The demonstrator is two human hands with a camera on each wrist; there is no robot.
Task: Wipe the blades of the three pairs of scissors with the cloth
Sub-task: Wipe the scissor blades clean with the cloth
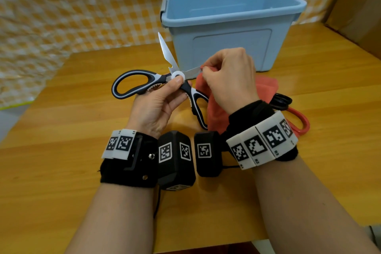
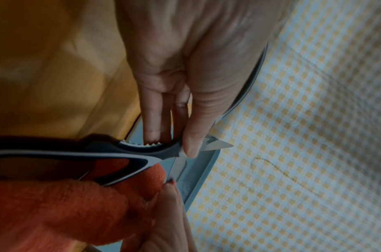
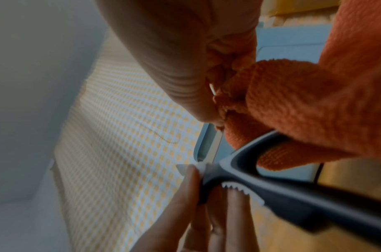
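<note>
My left hand (image 1: pixel 165 97) pinches a pair of black-and-white kitchen scissors (image 1: pixel 148 84) at the white pivot, thumb on top, fingers under the toothed handle part. The blades stand spread wide: one points up and away, the other runs right into my right hand (image 1: pixel 224 76). That hand grips an orange cloth (image 1: pixel 214 113) folded around the right blade; the blade's tip is hidden. In the left wrist view the cloth (image 2: pixel 56 208) bulges below the handle (image 2: pixel 129 153). In the right wrist view the cloth (image 3: pixel 304 95) wraps the blade beside my thumb. Two more pairs, black-handled (image 1: pixel 282 101) and red-handled (image 1: pixel 299 123), lie behind my right wrist.
A light blue plastic bin (image 1: pixel 233 27) stands open just behind the hands on the wooden table (image 1: pixel 72 150). A yellow-and-white checked cloth (image 1: pixel 72 6) hangs behind the table. A cardboard box (image 1: pixel 362 6) sits at the far right.
</note>
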